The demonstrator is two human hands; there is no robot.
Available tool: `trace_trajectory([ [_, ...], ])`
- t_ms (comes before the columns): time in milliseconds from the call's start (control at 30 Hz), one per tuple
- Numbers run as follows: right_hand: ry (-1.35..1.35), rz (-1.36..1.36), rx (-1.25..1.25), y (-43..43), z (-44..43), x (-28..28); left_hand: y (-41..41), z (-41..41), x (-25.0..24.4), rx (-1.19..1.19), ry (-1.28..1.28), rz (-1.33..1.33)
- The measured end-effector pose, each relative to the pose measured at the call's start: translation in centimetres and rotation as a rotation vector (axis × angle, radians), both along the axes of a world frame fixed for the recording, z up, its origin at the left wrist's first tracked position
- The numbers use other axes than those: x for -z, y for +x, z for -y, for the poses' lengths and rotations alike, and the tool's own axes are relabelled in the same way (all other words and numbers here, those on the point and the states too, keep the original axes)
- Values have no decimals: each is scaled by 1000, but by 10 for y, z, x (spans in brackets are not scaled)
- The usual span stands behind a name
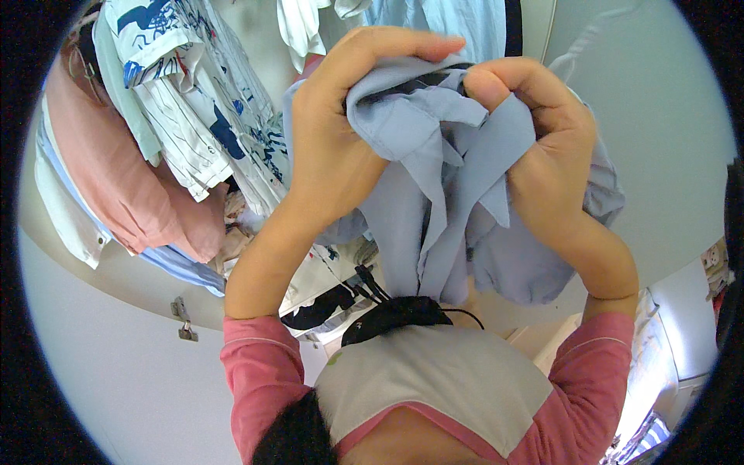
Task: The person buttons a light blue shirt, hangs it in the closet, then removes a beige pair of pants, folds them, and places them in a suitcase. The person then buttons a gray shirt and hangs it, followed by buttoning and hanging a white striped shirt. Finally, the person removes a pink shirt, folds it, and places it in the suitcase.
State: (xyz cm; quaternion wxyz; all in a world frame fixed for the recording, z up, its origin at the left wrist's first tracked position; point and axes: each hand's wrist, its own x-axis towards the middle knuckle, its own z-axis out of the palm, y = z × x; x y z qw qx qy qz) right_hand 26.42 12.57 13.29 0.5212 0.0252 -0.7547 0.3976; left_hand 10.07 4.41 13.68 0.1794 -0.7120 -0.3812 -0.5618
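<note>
A grey-blue collared shirt (401, 128) hangs from both of my hands in front of my chest. My left hand (343, 110) grips one side of its collar, thumb inside the neck opening and fingers around the outer fabric. On the other side, my right hand (540, 116) pinches the collar between thumb and bent fingers. The collar points and front edges fall loosely between the hands, and the body of the shirt droops below. Folds hide the inside of the garment and some of my fingertips.
An open wardrobe stands ahead, with a pink garment (116, 163), a striped white shirt (180, 128) and a light blue garment (459, 29) hanging in it. A pale door (651, 139) is at right. At left, a white door (116, 349) shows a metal hinge (185, 319).
</note>
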Motion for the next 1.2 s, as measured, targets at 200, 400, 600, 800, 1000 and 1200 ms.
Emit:
trace_trajectory([
  [200, 4, 51, -25, -1, -3, -2, -2, 0, 4, -28, 17, -27],
  [400, -5, 82, -86, -1, -3, 0, -3, -5, 5, 8, 32, 148],
  [600, -29, 140, -78, -6, -9, -1, -1, -1, 4, 65, -92, 237],
  [800, -6, 113, -35, -6, -10, 2, 1, 1, 4, 105, -139, 355],
  [1000, 232, -1, 85, -7, -15, 6, 4, 8, 2, 110, -224, 336],
  [1200, 295, 28, 115, -5, -11, 5, 6, 16, 2, 137, -376, 512],
])
